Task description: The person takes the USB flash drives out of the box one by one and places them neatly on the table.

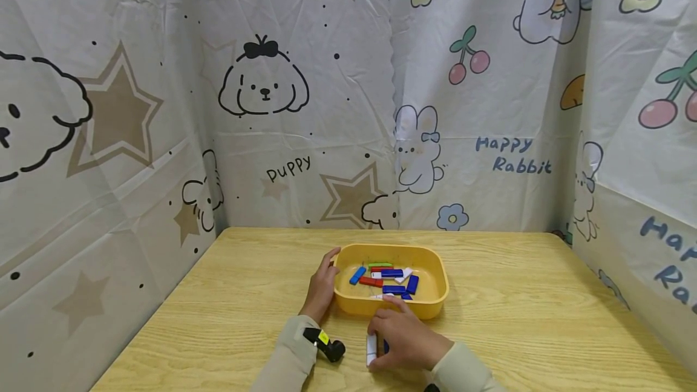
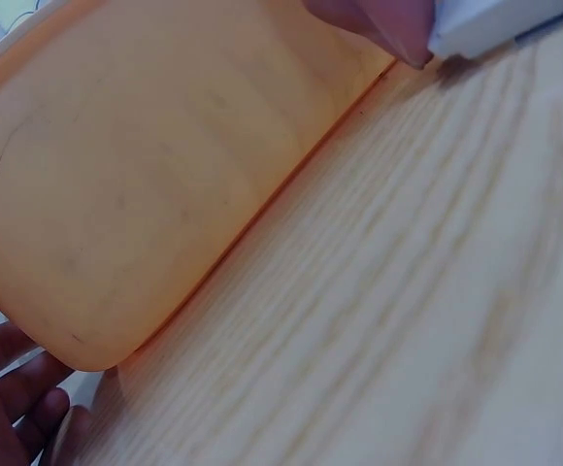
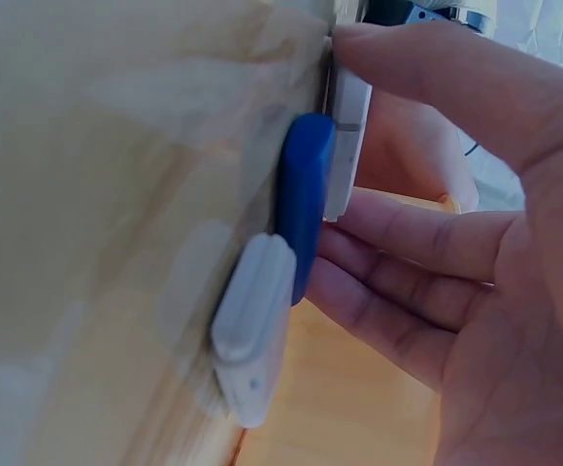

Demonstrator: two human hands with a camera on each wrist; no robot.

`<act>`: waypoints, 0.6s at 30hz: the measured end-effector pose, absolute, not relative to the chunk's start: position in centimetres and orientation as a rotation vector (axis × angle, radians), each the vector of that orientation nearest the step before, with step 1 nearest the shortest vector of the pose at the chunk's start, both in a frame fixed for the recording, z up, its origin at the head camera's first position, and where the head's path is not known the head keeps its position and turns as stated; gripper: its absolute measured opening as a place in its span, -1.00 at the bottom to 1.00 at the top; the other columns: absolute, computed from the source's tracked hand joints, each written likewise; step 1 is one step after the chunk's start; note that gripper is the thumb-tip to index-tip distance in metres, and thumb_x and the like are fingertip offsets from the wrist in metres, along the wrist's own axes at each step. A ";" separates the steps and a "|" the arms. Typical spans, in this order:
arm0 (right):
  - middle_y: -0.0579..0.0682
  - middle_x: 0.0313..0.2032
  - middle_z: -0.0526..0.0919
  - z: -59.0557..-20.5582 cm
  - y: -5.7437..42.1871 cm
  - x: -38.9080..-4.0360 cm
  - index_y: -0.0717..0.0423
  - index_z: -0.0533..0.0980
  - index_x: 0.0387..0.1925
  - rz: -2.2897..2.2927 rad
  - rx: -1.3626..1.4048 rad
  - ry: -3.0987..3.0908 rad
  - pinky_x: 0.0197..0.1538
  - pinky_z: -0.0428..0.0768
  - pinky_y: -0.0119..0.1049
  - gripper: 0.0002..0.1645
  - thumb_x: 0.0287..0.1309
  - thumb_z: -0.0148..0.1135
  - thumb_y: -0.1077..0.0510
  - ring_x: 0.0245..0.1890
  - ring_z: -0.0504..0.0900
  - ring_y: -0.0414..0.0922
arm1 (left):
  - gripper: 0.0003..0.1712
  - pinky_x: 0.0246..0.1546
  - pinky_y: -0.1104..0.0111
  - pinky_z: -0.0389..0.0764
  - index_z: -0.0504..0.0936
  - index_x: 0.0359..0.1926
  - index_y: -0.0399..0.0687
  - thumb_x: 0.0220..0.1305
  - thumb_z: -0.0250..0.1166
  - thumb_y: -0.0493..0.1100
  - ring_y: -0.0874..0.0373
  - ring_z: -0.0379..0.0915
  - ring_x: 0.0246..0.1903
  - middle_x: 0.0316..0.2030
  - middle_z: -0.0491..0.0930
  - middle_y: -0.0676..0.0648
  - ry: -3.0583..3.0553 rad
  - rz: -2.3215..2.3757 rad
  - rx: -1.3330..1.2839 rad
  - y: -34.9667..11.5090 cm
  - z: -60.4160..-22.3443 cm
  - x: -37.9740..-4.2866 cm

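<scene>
My right hand [image 1: 405, 339] is low over the table before a yellow plastic tray [image 1: 354, 307]. Between thumb and fingertips it pinches a white capped stick [image 1: 371, 349] by its two ends; the stick looks like a USB flash drive. Beside it in the right wrist view lie a blue stick [image 3: 306, 184] and a second white stick [image 3: 252, 335], the blue one close to the fingers. My left hand [image 1: 321, 288] lies along the tray's left side, its fingers touching the outer wall. In the left wrist view those fingers [image 2: 31, 383] reach round the tray's corner.
Inside the tray lie several blue sticks [image 1: 412, 285], red sticks [image 1: 371, 282], white ones and a green one [image 1: 380, 265]. Wood-grain tabletop [image 1: 229, 319] surrounds it. Printed cloth curtains [image 1: 305, 138] stand along the back and sides.
</scene>
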State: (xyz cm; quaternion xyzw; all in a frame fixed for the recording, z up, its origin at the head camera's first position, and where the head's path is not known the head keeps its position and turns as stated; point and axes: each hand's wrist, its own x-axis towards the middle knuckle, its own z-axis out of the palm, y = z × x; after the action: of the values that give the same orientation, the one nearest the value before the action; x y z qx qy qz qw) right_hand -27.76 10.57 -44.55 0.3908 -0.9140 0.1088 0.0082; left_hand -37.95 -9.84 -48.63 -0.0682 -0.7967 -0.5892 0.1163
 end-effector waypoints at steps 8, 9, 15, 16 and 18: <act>-0.32 -0.28 0.54 -44.3 10.4 -27.4 -0.09 0.59 -0.23 0.320 1.204 -2.876 0.41 -0.03 -0.03 -0.47 -0.15 0.43 -0.32 -0.07 0.52 -0.31 | -0.45 0.26 -0.04 0.25 0.34 0.35 0.13 0.37 -0.10 -0.20 -0.06 0.29 0.24 0.32 0.34 -0.10 -2.336 -1.727 -0.189 -9.7 -48.6 -37.9; -0.33 -0.28 0.53 -44.3 10.4 -27.4 -0.09 0.58 -0.23 0.324 1.200 -2.882 0.41 -0.03 -0.03 -0.47 -0.16 0.43 -0.32 -0.07 0.52 -0.31 | -0.45 0.26 -0.04 0.25 0.34 0.35 0.14 0.36 -0.10 -0.20 -0.06 0.29 0.24 0.32 0.34 -0.10 -2.338 -1.722 -0.184 -9.7 -48.6 -37.9; -0.33 -0.27 0.53 -44.3 10.4 -27.4 -0.09 0.58 -0.22 0.319 1.195 -2.884 0.41 -0.04 -0.04 -0.46 -0.16 0.43 -0.32 -0.05 0.51 -0.31 | -0.45 0.25 -0.04 0.27 0.35 0.34 0.16 0.36 -0.10 -0.19 -0.07 0.29 0.24 0.31 0.35 -0.10 -2.344 -1.707 -0.162 -9.6 -48.7 -37.9; -0.33 -0.27 0.53 -44.3 10.4 -27.4 -0.09 0.58 -0.22 0.316 1.197 -2.882 0.41 -0.04 -0.04 -0.46 -0.16 0.43 -0.32 -0.05 0.51 -0.31 | -0.45 0.25 -0.05 0.26 0.35 0.35 0.16 0.36 -0.10 -0.19 -0.08 0.29 0.24 0.32 0.35 -0.11 -2.345 -1.708 -0.162 -9.6 -48.7 -37.9; -0.33 -0.27 0.53 -44.2 10.5 -27.4 -0.09 0.58 -0.22 0.313 1.201 -2.880 0.41 -0.04 -0.04 -0.46 -0.15 0.42 -0.33 -0.05 0.51 -0.31 | -0.45 0.25 -0.05 0.26 0.34 0.35 0.15 0.36 -0.10 -0.19 -0.08 0.28 0.25 0.32 0.34 -0.11 -2.346 -1.716 -0.164 -9.6 -48.7 -37.9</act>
State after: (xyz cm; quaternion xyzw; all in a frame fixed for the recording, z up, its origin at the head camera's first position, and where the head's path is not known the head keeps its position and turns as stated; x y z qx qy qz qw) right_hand -27.40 10.45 -44.25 0.3829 -0.9184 0.0997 0.0030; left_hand -37.94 -9.61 -48.67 -0.0560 -0.8005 -0.5855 0.1150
